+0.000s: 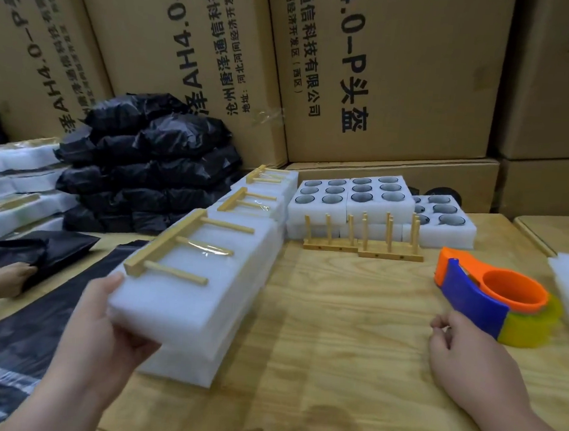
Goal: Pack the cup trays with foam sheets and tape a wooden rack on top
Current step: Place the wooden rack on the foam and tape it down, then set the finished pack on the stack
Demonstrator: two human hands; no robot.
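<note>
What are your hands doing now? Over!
Left hand grips foam pack, wooden rack taped on top. Right hand curled beside tape dispenser, holding nothing. Nothing in the way.

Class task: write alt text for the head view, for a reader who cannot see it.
A person's left hand grips a foam pack with a wooden rack taped on top. The right hand rests by an orange-and-blue tape dispenser on the wooden table.

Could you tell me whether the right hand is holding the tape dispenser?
No, the right hand lies on the table just beside the tape dispenser, its fingers loosely curled and gripping nothing.
</note>
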